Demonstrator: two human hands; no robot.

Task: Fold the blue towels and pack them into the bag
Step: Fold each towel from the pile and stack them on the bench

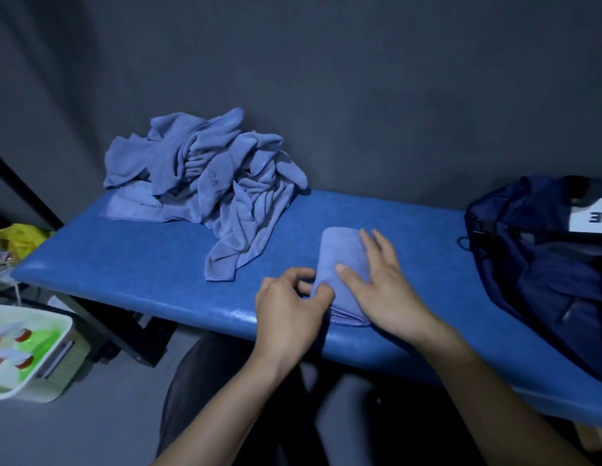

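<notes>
One folded towel (343, 264), one heap of unfolded towels (205, 176), one bag (541, 250), two hands.

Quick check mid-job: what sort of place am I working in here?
Probably a makeshift work or recording corner, not a home laundry room. A blue padded bench serves as the table, a dark fabric backdrop hangs right behind it, and a white plastic bin of odds and ends sits on the floor to the left.

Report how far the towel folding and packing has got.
Done: one small blue towel lies folded into a narrow pad on the blue padded bench. In hand: the left hand pinches its near edge while the right hand presses it flat. Left: the crumpled pile of blue towels, and packing into the dark navy mesh bag; any contents are unclear.
</notes>
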